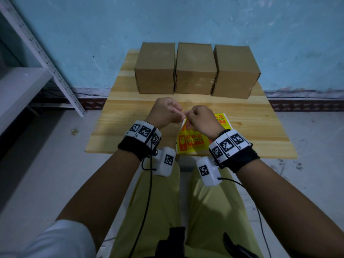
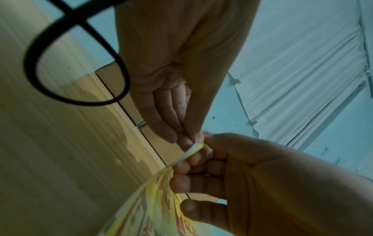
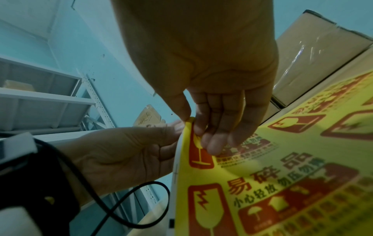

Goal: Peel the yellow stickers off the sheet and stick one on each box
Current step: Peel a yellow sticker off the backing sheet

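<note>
- Right wrist view: the right hand pinches the top corner of the yellow sticker sheet between its thumb and the fingertips, which press on the printed yellow face beside a red wine-glass symbol.
- Left hand meets the same corner from the other side, its thumb and fingers closed on the white backing edge, so both hands grip the sheet at one point, touching each other.
- Left wrist view shows the corner as a thin white-and-yellow edge caught between the two hands' fingertips; whether a sticker has lifted from the backing, I cannot tell.
- Head view: the sticker sheet hangs curled from the raised hands, left hand and right hand, over the near part of the wooden table.
- Three brown cardboard boxes stand in a row at the far side of the table, well apart from the hands: the left box, the middle box and the right box, the left and middle ones close side by side.
- Both wrists wear black bands with white marker blocks.
- White metal shelving stands at the left against the blue wall.
</note>
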